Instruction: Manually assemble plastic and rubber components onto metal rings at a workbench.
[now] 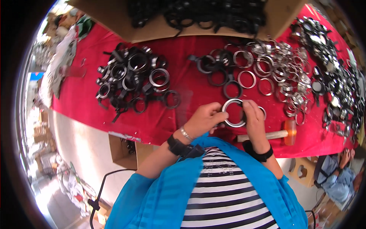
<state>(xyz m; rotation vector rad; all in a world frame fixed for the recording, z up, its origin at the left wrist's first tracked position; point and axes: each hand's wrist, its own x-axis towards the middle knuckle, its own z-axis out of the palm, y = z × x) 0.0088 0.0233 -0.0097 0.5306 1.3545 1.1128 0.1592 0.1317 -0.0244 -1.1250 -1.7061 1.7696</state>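
A silver metal ring with a dark band (232,102) is held upright between my two hands, above the near edge of the red cloth. My left hand (205,119) pinches its left side with thumb and fingers. My right hand (255,119) grips the right side, its fingers covering part of the rim. Just beyond the right fingers, part of another silver ring (264,112) shows on the cloth. Close to my right wrist lies a mallet (289,132) with an amber head and wooden handle. Loose black rings (233,89) and silver rings (247,79) lie just past my hands.
A pile of black and silver rings (131,74) sits on the red cloth (87,95) at left. Silver bands (284,68) heap at right, with black-and-silver pieces (335,72) farther over. A cardboard box (141,36) of black parts stands at the back. Another person (337,179) is at lower right.
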